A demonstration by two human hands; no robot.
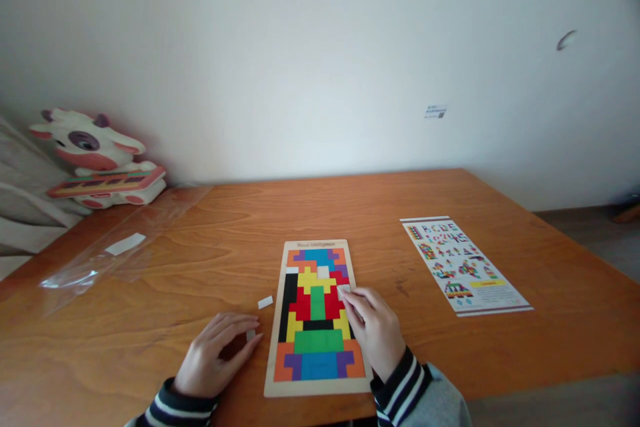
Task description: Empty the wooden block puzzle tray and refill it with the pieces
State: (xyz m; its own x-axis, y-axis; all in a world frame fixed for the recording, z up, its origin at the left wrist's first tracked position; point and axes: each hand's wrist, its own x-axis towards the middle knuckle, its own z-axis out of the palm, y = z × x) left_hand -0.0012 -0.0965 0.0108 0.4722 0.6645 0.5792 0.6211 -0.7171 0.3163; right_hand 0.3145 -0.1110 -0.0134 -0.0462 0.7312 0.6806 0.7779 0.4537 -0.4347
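A wooden block-puzzle board lies upright before me, filled with red, yellow, green, blue, black, orange and purple pieces. Over its right side, my right hand pinches a small white puzzle piece between thumb and fingertips, near a red piece. My left hand rests on the table left of the board, fingers curled around another small white puzzle piece, partly hidden. A loose white piece lies between that hand and the board. In the board's upper part are a pale square spot and a white piece.
On the wooden table, a printed pattern sheet lies to the right. A clear plastic bag with a white label is at left. Behind it stands a cow toy with a keyboard, near a pale curtain. A white wall rises behind the table.
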